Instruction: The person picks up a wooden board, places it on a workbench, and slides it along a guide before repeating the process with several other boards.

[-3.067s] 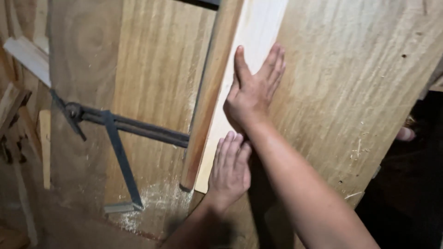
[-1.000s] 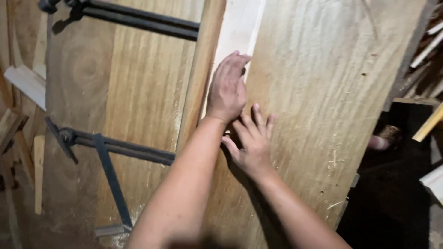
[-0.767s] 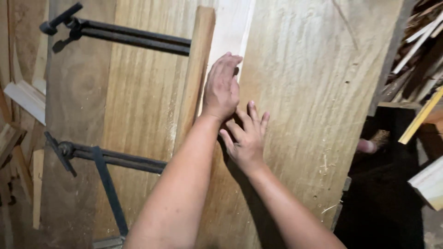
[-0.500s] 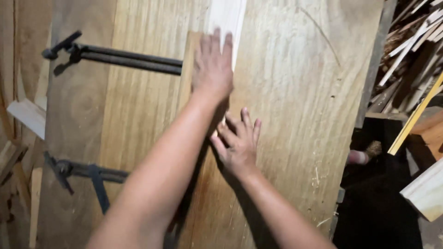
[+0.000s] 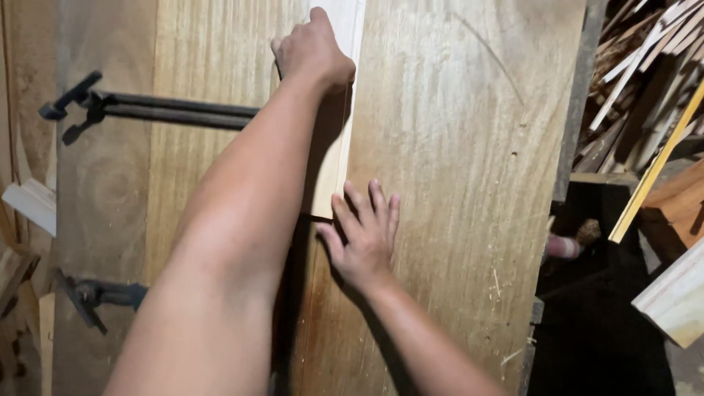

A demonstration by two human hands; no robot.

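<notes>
Left hand: curled over the upper part of a pale strip, gripping it by its left edge.
Right hand: open, fingers spread, flat on the wide board, fingertips touching the strip's lower end.
Strip: lies along the seam between the wide board and a narrower board.
Bar clamps: one at upper left, another at lower left.
Offcuts: piled at right.
</notes>
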